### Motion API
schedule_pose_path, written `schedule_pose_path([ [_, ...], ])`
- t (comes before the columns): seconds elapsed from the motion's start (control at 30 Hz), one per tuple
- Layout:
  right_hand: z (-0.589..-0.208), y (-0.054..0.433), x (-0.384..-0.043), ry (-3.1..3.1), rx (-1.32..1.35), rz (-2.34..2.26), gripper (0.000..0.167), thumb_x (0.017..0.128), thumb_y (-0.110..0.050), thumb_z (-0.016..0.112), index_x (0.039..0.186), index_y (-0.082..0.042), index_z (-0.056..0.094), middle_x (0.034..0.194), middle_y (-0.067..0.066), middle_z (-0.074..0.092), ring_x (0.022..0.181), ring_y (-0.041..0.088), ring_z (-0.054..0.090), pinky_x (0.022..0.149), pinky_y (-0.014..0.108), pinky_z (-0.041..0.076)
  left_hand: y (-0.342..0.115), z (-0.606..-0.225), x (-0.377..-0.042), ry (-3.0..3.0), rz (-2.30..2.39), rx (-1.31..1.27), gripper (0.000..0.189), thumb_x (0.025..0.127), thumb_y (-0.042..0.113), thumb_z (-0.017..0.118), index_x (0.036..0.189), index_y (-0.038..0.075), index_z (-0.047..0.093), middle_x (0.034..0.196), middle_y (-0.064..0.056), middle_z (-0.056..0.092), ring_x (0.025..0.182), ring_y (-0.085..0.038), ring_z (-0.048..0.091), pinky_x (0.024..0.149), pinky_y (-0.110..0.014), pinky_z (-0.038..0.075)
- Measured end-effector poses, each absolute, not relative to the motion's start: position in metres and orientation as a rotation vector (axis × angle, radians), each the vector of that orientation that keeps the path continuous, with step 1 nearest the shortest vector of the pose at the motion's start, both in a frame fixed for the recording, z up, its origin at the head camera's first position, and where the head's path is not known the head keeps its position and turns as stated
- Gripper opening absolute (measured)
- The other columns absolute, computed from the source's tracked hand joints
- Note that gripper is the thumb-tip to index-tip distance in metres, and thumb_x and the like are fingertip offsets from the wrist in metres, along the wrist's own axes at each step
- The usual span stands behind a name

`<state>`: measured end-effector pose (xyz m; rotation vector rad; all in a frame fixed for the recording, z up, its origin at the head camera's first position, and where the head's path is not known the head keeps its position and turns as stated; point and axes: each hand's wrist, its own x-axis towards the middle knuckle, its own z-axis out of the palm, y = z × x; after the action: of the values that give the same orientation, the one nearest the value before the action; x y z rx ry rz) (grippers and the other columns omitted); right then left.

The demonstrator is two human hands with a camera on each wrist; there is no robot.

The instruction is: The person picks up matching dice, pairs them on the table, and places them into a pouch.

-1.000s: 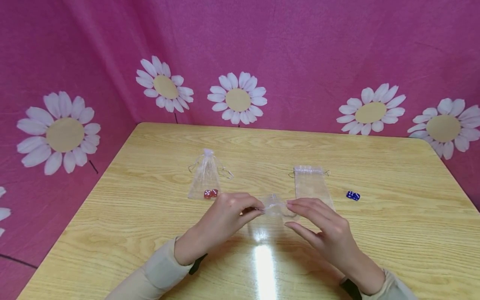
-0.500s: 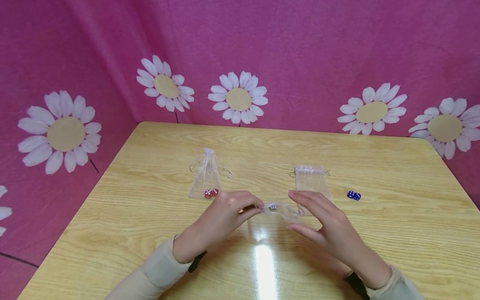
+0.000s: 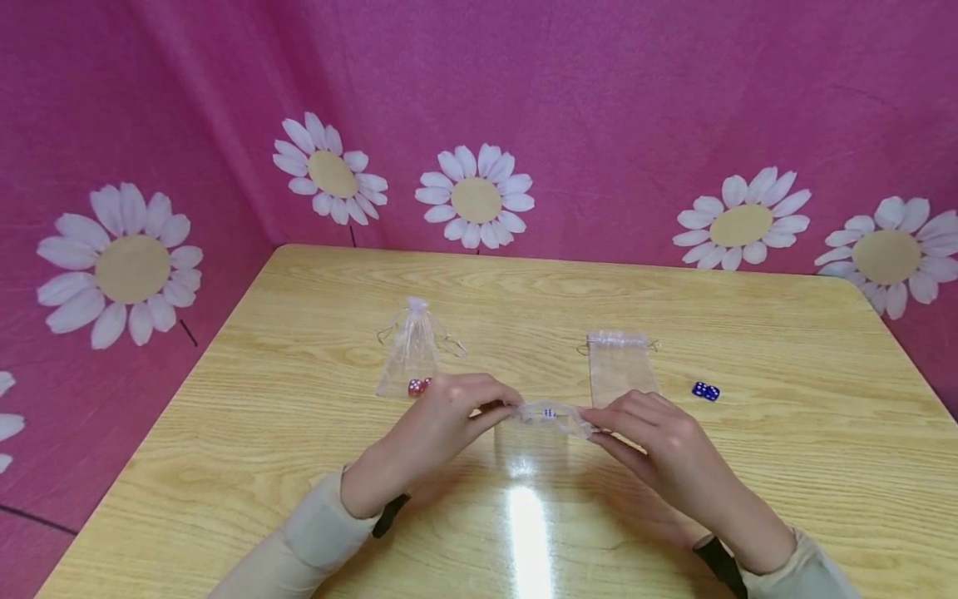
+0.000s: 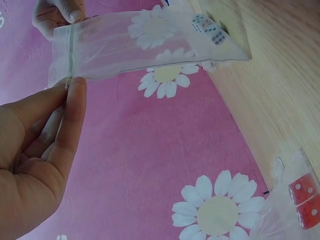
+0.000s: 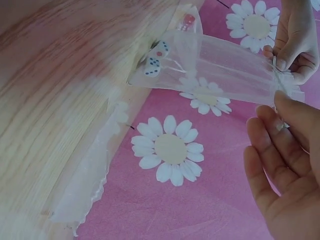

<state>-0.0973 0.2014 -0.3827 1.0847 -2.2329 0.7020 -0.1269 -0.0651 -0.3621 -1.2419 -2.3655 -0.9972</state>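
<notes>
Between the two hands hangs a sheer white drawstring pouch, its mouth upward and held apart. White dice with coloured dots lie in its bottom, near the tabletop. My left hand pinches the left side of the mouth between thumb and fingers, by the drawstring. At the opposite side, my right hand pinches the rim with thumb and forefinger; its other fingers are loosely bent in the right wrist view. Beyond the left hand lies a second sheer pouch, gathered at its neck, with red dice inside.
Behind the right hand a third sheer pouch lies flat, its lower end hidden by that hand. Blue dice sit to its right on the wooden table. A pink flowered cloth stands behind the table.
My right hand, spread off the pouch's rim half a second ago, has come down and pinches it. The mouth is stretched wider. My left hand has shifted slightly left, still pinching.
</notes>
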Motion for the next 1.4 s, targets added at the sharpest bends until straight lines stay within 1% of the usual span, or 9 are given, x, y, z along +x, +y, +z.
schedule_pose_path([
  [0.17,-0.383,0.201,-0.099,-2.183,1.103,0.687,0.041,0.103,-0.031,0.046,0.093,-0.005,0.076,0.081,-0.003,0.072,0.073,0.010,0.062,0.069,0.022,0.051,-0.067,-0.360,-0.127,-2.385,-0.991,-1.224,0.009,0.086,0.005,0.072,0.094,0.003,0.075,0.088,-0.006,0.077,0.077,-0.010,0.072,0.068,-0.009,0.055],
  [0.43,-0.382,0.202,-0.099,-2.187,1.067,0.684,0.038,0.102,-0.033,0.049,0.092,-0.007,0.075,0.079,-0.003,0.072,0.069,0.009,0.059,0.066,0.022,0.050,-0.069,-0.356,-0.128,-2.461,-0.986,-1.148,0.014,0.086,0.010,0.074,0.099,0.005,0.076,0.092,-0.005,0.077,0.076,-0.009,0.071,0.070,-0.012,0.056],
  [0.63,-0.381,0.202,-0.099,-2.150,1.071,0.693,0.035,0.101,-0.031,0.051,0.091,-0.007,0.075,0.077,-0.003,0.071,0.067,0.008,0.058,0.065,0.021,0.049,-0.072,-0.355,-0.129,-2.502,-0.999,-1.126,0.011,0.087,0.007,0.071,0.097,0.005,0.076,0.092,-0.006,0.077,0.078,-0.010,0.072,0.071,-0.012,0.056],
  [0.8,-0.381,0.201,-0.102,-2.070,1.067,0.674,0.035,0.102,-0.030,0.052,0.088,-0.007,0.075,0.073,-0.004,0.070,0.064,0.007,0.056,0.062,0.020,0.047,-0.074,-0.354,-0.131,-2.537,-1.017,-1.102,0.009,0.088,0.007,0.070,0.095,0.005,0.076,0.090,-0.006,0.077,0.078,-0.010,0.072,0.070,-0.011,0.056],
  [1.0,-0.379,0.202,-0.105,-2.037,1.026,0.614,0.040,0.103,-0.032,0.049,0.083,-0.008,0.075,0.070,-0.005,0.068,0.062,0.007,0.057,0.059,0.019,0.048,-0.079,-0.352,-0.135,-2.557,-0.951,-1.069,0.007,0.087,0.008,0.072,0.091,0.007,0.076,0.088,-0.003,0.077,0.080,-0.010,0.073,0.073,-0.016,0.058],
  [1.1,-0.378,0.204,-0.107,-2.044,1.002,0.607,0.041,0.103,-0.032,0.049,0.082,-0.009,0.074,0.069,-0.005,0.067,0.061,0.007,0.057,0.057,0.018,0.047,-0.083,-0.351,-0.137,-2.550,-0.955,-1.034,0.005,0.086,0.009,0.072,0.090,0.008,0.076,0.087,-0.003,0.077,0.079,-0.010,0.072,0.072,-0.018,0.059],
  [1.23,-0.377,0.209,-0.109,-2.059,0.969,0.606,0.041,0.103,-0.033,0.049,0.081,-0.009,0.074,0.069,-0.004,0.068,0.062,0.008,0.058,0.057,0.019,0.047,-0.087,-0.350,-0.139,-2.545,-0.964,-0.981,0.004,0.087,0.009,0.072,0.088,0.008,0.076,0.085,-0.002,0.076,0.075,-0.009,0.070,0.069,-0.018,0.058],
  [1.4,-0.378,0.214,-0.112,-2.062,0.948,0.609,0.041,0.103,-0.033,0.049,0.082,-0.008,0.074,0.070,-0.004,0.069,0.063,0.009,0.060,0.061,0.024,0.049,-0.088,-0.348,-0.142,-2.538,-0.969,-0.911,0.004,0.086,0.009,0.073,0.088,0.007,0.076,0.083,-0.003,0.075,0.071,-0.008,0.067,0.065,-0.019,0.058],
])
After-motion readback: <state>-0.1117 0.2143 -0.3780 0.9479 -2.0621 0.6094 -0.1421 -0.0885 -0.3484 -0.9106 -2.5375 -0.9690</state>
